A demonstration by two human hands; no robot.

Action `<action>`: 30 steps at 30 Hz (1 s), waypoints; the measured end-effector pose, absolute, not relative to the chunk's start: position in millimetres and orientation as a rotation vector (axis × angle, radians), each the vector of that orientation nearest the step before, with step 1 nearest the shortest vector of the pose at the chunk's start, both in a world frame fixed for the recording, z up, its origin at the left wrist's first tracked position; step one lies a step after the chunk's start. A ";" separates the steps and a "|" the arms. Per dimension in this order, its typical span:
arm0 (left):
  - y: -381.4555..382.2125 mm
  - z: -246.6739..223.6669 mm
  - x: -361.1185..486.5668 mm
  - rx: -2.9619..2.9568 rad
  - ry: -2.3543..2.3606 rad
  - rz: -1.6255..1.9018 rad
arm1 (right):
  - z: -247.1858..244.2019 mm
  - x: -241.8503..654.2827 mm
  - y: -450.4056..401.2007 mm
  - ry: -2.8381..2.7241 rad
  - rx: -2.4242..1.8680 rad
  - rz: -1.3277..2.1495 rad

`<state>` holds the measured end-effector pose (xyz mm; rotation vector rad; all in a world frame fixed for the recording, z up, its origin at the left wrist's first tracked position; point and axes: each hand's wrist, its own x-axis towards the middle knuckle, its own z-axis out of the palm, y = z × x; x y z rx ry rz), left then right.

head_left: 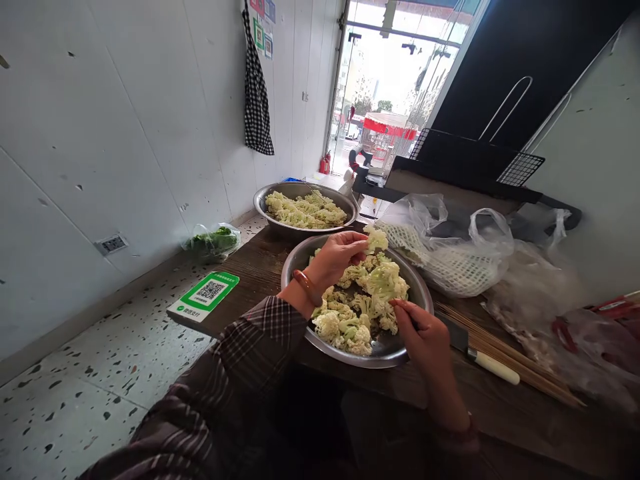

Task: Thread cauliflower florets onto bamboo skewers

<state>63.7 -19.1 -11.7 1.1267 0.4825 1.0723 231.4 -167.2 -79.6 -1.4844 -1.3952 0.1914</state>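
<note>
A steel bowl [367,362] of cauliflower florets [345,327] stands on the dark wooden table in front of me. Above its far side, my left hand [336,259] is closed, pinching a single cauliflower floret [377,240] between thumb and fingers. My right hand [424,333] is at the bowl's right side, thumb and forefinger pressed together beside the florets. Whatever lies in that pinch is too small to make out. Behind this bowl is a second steel bowl [259,203], holding more cauliflower [305,212], some of it apparently on skewers.
Bamboo skewers [535,377] and a knife with a pale handle [495,367] lie to the right. Plastic bags [460,260] crowd the table's back right. A green QR-code card [205,297] rests at the left edge. Bagged greens [214,241] sit by the wall.
</note>
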 end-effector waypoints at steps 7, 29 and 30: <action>-12.5 -18.3 65.7 1.129 0.499 1.049 | -79.3 231.9 -166.1 -1.401 -1.486 0.212; -15.4 -13.1 66.0 1.346 0.560 1.058 | -77.7 230.4 -168.5 -1.415 -1.442 0.232; -16.7 -13.0 66.8 1.358 0.558 1.033 | -77.0 230.1 -168.6 -1.410 -1.445 0.240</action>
